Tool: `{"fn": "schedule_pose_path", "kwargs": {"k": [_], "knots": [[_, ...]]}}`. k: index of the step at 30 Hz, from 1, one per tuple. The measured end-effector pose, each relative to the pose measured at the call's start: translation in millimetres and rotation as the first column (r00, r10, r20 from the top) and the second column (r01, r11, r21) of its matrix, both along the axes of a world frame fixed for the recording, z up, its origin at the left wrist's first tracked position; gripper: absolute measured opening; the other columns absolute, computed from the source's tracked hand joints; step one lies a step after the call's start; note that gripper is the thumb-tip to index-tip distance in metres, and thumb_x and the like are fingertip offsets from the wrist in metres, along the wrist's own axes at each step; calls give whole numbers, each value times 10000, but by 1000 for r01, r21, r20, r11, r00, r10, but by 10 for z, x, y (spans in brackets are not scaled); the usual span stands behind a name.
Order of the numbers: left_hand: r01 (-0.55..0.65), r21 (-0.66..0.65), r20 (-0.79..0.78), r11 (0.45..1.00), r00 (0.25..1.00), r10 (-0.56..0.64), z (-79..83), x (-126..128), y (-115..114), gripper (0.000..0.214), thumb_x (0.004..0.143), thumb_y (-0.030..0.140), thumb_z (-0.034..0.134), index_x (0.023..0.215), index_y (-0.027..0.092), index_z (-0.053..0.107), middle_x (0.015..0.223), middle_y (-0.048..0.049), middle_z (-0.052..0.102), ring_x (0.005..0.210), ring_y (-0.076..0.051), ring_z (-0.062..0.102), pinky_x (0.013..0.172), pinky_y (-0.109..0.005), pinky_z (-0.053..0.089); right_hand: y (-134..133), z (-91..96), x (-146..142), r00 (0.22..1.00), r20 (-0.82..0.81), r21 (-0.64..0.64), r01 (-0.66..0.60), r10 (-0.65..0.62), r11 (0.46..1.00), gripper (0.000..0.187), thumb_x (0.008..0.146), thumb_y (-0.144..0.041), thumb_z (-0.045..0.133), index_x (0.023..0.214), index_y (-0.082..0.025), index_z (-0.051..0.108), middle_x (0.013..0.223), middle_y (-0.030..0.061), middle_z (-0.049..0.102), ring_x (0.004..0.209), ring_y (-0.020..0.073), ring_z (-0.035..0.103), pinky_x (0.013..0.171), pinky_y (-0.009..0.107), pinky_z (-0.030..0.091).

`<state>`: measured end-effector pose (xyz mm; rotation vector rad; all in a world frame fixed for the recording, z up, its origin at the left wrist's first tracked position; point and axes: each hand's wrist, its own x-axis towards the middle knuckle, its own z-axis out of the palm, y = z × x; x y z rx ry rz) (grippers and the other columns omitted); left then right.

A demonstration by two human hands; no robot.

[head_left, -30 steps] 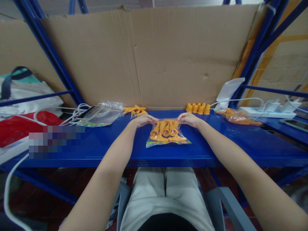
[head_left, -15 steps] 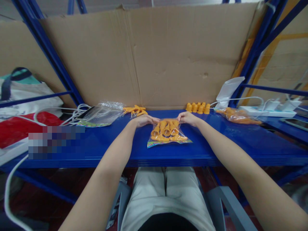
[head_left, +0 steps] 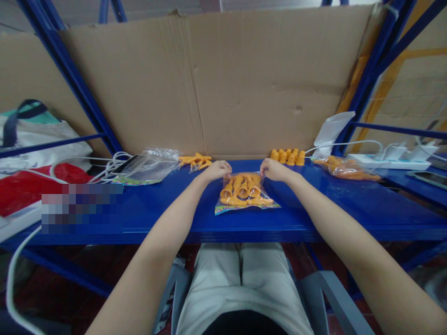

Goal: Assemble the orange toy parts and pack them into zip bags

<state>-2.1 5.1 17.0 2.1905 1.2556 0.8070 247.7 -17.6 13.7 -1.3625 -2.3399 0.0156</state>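
A clear plastic bag (head_left: 232, 208) with a colourful printed edge toward me lies on the blue table (head_left: 167, 214). Several orange plastic pieces (head_left: 241, 190), some with round hollow ends, fill it. At its far left corner, my left hand (head_left: 217, 171) is closed with bent fingers on the bag's edge. My right hand (head_left: 274, 170) pinches the far right corner. Between the two hands the bag's far edge runs across, and its contents lie flat.
Small orange pieces with chains (head_left: 195, 161) lie at the back left beside a flat clear bag (head_left: 148, 167). Orange cups (head_left: 288, 156) stand in rows at the back. On the right are another filled bag (head_left: 344, 167), a power strip (head_left: 387, 162) and a phone (head_left: 428, 178). Cardboard (head_left: 244, 83) closes the back.
My left hand has shifted right and up, its fingers going from stretched to bent at the bag's corner. My right hand has barely moved. The bag lies almost where it was.
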Motion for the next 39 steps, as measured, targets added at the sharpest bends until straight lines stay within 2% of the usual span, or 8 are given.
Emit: {"fn": "schedule_pose_path", "kwargs": {"k": [3,6,12,18,25,29,34,39], "knots": [[-22,86,-126,996,992,33,22,47,-40,224,709,183,587,493,154,637,630,-20,637,643,-135,589,637,-230,449,-65,52,-47,996,67,-5,56,-56,998,277,631,8,461,564,-173,659,720,59,702,764,175,624,728,227,450],[-47,59,-172,997,983,56,19,87,-86,282,751,213,582,474,164,564,483,23,535,520,-110,523,549,-220,404,-117,72,-83,992,75,-39,102,-99,994,270,666,-5,468,618,-156,686,766,81,719,764,183,636,709,234,441],[-54,-90,-93,994,995,45,-24,131,-123,294,782,242,622,515,172,520,440,39,499,423,-86,481,482,-207,388,-134,61,-99,991,-14,-137,131,-134,982,237,701,-29,462,619,-163,640,628,33,665,633,144,604,605,205,417],[-56,-45,-60,997,997,53,-52,173,-126,222,807,206,602,594,165,557,470,45,512,412,-80,460,486,-218,373,-144,76,-104,974,-154,-279,120,-168,953,216,736,-59,432,638,-168,591,559,2,598,513,116,534,531,205,399],[-56,-161,-43,985,998,50,-40,221,-198,209,788,310,706,728,172,561,468,58,486,396,-84,450,456,-217,345,-105,-1,-146,983,-114,-111,133,-146,985,86,821,-224,581,761,-168,605,749,31,677,670,130,580,608,207,400],[-65,-186,-56,980,997,55,-34,223,-226,228,803,334,697,759,178,537,490,54,491,429,-97,473,473,-224,356,-98,-27,-156,987,-65,-142,136,-147,980,129,831,-291,626,793,-172,592,782,35,676,685,134,581,610,213,391],[-82,-158,-43,984,996,76,-81,251,-182,263,801,371,697,750,180,523,539,48,498,474,-95,466,489,-218,344,-64,-67,-179,978,-67,-149,187,-199,971,135,858,-306,616,849,-176,580,757,37,670,687,145,595,608,219,385],[-167,-81,-78,983,984,161,-120,334,-130,226,844,324,635,714,181,518,588,31,517,521,-108,460,506,-224,330,20,-128,-223,956,-107,-109,263,-274,959,100,866,-263,613,874,-181,557,791,59,686,735,162,628,622,220,391]]}}
